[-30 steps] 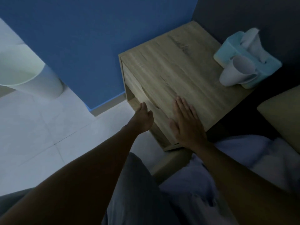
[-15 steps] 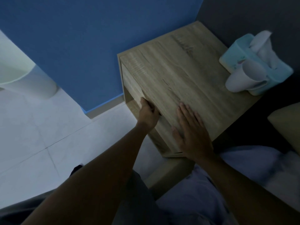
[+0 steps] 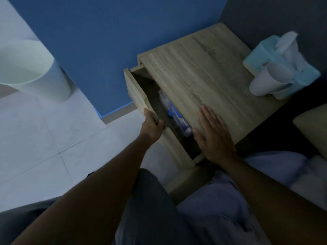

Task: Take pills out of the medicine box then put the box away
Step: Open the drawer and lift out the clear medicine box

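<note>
A wooden bedside cabinet stands against the blue wall. Its drawer is pulled partly out to the left. My left hand grips the top edge of the drawer front. Inside the dark drawer lies a white and blue medicine box, half hidden under the cabinet top. My right hand rests flat, fingers spread, on the near corner of the cabinet top, holding nothing.
A light blue tissue box with a white cup lying against it sits at the cabinet's far right. A white bin stands on the tiled floor at left. Bedding and a pillow lie at right.
My left hand reached the drawer front, took hold of it and pulled the drawer out to the left, uncovering the medicine box. My right hand stayed flat on the cabinet top.
</note>
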A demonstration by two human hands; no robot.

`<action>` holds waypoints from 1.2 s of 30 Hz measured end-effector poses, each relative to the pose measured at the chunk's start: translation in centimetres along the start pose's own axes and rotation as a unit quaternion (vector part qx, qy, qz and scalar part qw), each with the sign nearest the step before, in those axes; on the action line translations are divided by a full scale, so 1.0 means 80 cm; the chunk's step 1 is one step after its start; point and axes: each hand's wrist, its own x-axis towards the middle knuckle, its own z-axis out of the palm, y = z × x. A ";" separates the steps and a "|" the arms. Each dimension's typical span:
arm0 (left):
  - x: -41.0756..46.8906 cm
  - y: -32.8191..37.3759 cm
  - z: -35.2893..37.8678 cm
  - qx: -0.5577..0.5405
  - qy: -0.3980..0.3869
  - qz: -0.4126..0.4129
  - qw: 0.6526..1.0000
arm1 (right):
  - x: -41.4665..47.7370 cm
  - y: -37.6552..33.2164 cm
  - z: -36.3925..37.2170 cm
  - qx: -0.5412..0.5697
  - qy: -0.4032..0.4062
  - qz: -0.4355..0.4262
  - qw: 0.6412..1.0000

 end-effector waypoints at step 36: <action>-0.108 -0.003 -0.148 0.228 0.138 0.179 0.947 | -0.063 -0.130 0.005 0.007 0.064 0.042 0.997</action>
